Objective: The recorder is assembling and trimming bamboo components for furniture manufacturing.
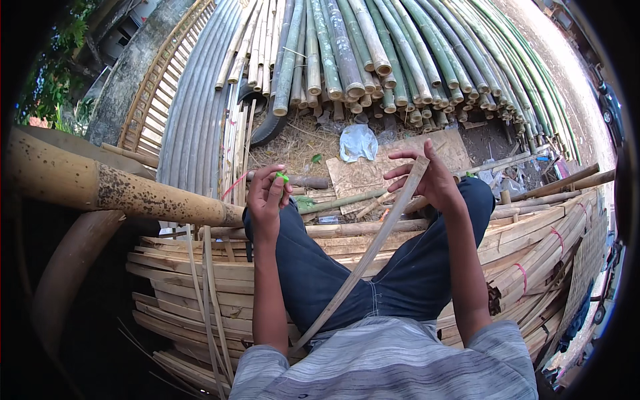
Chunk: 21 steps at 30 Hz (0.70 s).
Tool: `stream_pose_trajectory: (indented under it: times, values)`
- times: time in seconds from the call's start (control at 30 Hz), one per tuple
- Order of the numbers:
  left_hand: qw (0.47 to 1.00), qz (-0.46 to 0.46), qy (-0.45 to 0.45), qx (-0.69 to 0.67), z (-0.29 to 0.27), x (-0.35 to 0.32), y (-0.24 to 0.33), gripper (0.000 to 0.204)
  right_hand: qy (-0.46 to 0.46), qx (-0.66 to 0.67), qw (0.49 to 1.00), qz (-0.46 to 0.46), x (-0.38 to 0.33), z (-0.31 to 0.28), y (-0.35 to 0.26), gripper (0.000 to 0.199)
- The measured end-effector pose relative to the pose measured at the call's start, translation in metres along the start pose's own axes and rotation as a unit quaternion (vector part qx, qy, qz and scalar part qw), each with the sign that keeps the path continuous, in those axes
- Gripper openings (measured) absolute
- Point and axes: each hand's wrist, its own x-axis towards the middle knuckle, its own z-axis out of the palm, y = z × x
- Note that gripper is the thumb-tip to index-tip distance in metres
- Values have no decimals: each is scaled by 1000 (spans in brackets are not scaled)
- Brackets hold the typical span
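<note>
A long, flat bamboo slat [373,257] runs aslant over the seated person's lap, its lower end by the shirt [393,360] near the left elbow and its upper end at the right hand [437,180]. That hand's thumb points up and away from the fingers, which are spread and slightly bent. The slat's tip overlaps the hand near the base of the thumb; whether it presses against the skin I cannot tell. Left of the slat, well apart from it, the left hand [268,197] is raised with its fingers curled, thumb and fingertips closed on a small bright green object [283,177], mostly hidden, whose kind I cannot make out.

Dark blue jeans [417,273] lie beneath the slat, knees bent to either side of it. Beyond its upper end, a crumpled pale blue plastic bag [358,143] rests beside a brown board [440,150], and farther beyond lies a large pile of green bamboo poles [400,53], cut ends toward the slat. To the slat's left are a thick spotted bamboo pole [153,200], a grey corrugated sheet [190,93] and, past that sheet, a slatted bamboo frame [148,110]. To its right, split bamboo bundles [543,267] carry pink ties [522,277].
</note>
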Motion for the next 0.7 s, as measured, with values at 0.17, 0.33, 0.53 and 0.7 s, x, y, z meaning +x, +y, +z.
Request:
stream_pose_trajectory:
  times: [0.17,0.33,0.53,0.7]
  values:
    - [996,-57,67,-32,-37,-86,9,21,89,69,993,-42,-61,41,31,56]
    - [996,-74,31,-39,-56,-143,22,18,41,17,999,-8,-46,102,34,28]
    - [990,-9,137,-29,-93,-169,51,20,-64,-13,996,-57,35,191,42,30]
    - [983,8,181,-16,-116,-196,45,22,-60,-5,997,-53,79,238,52,29]
